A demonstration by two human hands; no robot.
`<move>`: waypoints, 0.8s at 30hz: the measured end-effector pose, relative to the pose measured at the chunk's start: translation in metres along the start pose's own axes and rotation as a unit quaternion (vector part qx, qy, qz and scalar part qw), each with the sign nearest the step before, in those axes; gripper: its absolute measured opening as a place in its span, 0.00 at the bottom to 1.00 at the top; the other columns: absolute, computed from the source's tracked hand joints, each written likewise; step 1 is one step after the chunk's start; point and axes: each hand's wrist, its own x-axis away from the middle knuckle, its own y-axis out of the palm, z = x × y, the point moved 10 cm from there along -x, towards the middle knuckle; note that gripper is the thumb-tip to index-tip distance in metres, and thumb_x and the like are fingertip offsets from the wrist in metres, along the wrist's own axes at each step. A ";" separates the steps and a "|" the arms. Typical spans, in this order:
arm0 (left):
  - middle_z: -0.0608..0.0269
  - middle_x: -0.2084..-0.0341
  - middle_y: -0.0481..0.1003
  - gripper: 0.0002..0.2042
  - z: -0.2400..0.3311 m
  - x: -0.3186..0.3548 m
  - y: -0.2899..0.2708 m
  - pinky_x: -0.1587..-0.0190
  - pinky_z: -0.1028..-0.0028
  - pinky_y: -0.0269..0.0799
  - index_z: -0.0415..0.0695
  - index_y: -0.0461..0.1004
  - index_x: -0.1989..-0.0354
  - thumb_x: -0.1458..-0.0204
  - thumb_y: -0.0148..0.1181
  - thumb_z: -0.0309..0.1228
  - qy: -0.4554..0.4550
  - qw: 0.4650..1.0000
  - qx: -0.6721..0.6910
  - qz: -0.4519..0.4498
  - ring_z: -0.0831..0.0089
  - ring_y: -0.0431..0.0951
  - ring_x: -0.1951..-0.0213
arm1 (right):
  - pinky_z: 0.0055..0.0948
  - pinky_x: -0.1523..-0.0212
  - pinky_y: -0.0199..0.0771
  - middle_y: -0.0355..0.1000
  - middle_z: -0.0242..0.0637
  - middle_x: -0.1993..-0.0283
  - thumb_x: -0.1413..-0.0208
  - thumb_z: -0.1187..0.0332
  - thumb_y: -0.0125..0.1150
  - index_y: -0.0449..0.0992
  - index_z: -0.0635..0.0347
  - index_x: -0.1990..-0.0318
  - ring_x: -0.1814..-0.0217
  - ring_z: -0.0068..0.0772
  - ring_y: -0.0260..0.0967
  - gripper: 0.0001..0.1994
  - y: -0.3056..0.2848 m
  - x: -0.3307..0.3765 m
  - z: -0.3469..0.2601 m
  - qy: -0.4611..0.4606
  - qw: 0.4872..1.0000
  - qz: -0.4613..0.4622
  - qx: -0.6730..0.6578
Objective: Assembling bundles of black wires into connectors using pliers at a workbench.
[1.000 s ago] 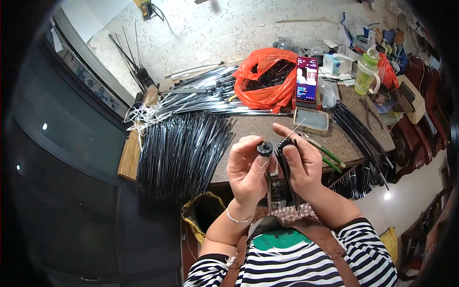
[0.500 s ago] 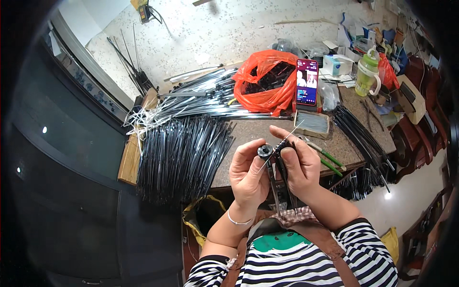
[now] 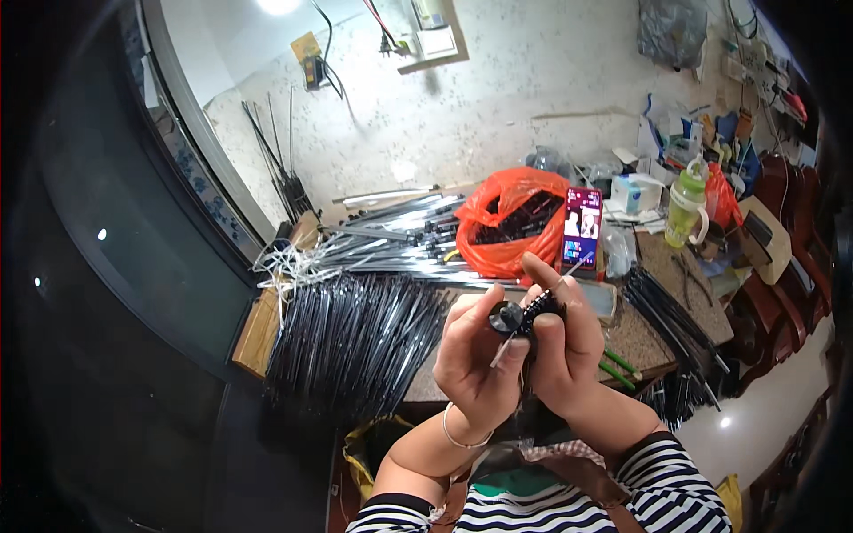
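Observation:
My left hand (image 3: pixel 473 348) is closed, pinching a black round hub (image 3: pixel 506 317) between thumb and fingers. Close against it, my right hand (image 3: pixel 576 348) grips a row of small black rib ends (image 3: pixel 540 305), which look like those of umbrella ribs. A thin pale wire (image 3: pixel 580 265) sticks out beyond the right fingers. Below the left thumb another pale thin end (image 3: pixel 499 352) pokes out; whether it belongs to the same wire I cannot tell. The lower parts of the held pieces are mostly hidden by my hands and wrists.
Black thin rods (image 3: pixel 355 346) lie in a wide pile at left, silver rods (image 3: pixel 391 235) behind. A red plastic bag (image 3: pixel 498 259) of black parts stands beside a propped phone (image 3: pixel 582 222). Further right are a green bottle (image 3: pixel 686 209), more black rods (image 3: pixel 671 324) and green-handled pliers (image 3: pixel 619 373).
The view has tilted up, showing more wall. Both hands sit closer together, and the black hub now nearly meets the row of rib ends. The dangling rods show less.

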 end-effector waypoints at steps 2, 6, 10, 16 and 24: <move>0.57 0.69 0.62 0.15 0.006 -0.011 0.004 0.69 0.81 0.60 0.31 0.61 0.62 0.58 0.50 0.28 0.003 1.000 -0.004 -0.009 0.76 0.64 0.71 | 0.20 0.76 0.58 0.60 0.39 0.76 0.59 0.77 0.43 0.60 0.68 0.56 0.77 0.27 0.56 0.17 -0.001 -0.005 -0.009 -0.018 1.000 0.012 -0.003; 0.58 0.70 0.62 0.16 -0.009 -0.022 0.001 0.66 0.81 0.59 0.32 0.64 0.64 0.56 0.47 0.33 -0.008 0.999 -0.023 -0.032 0.77 0.63 0.71 | 0.20 0.76 0.59 0.61 0.39 0.75 0.59 0.76 0.43 0.60 0.68 0.56 0.77 0.27 0.57 0.18 0.003 -0.015 -0.033 -0.110 0.988 0.026 0.108; 0.59 0.69 0.61 0.16 -0.028 -0.031 0.013 0.63 0.82 0.56 0.32 0.64 0.64 0.55 0.45 0.34 -0.088 0.986 0.126 -0.068 0.77 0.61 0.67 | 0.20 0.77 0.59 0.61 0.40 0.75 0.59 0.77 0.43 0.61 0.69 0.57 0.77 0.27 0.57 0.17 0.002 -0.016 -0.030 -0.165 0.981 0.063 0.084; 0.60 0.70 0.60 0.13 -0.034 -0.029 0.007 0.65 0.82 0.56 0.33 0.64 0.65 0.55 0.46 0.32 -0.043 0.998 0.001 -0.044 0.77 0.61 0.68 | 0.20 0.77 0.59 0.60 0.40 0.75 0.58 0.77 0.42 0.62 0.68 0.58 0.78 0.27 0.57 0.16 0.001 -0.014 0.003 -0.074 0.988 0.072 0.117; 0.61 0.71 0.62 0.13 -0.048 -0.027 0.009 0.65 0.83 0.57 0.33 0.64 0.66 0.56 0.48 0.30 -0.083 0.991 0.081 -0.069 0.79 0.62 0.69 | 0.21 0.76 0.58 0.62 0.40 0.73 0.57 0.78 0.42 0.61 0.69 0.58 0.77 0.27 0.56 0.15 0.003 -0.012 0.010 -0.070 0.992 0.065 0.080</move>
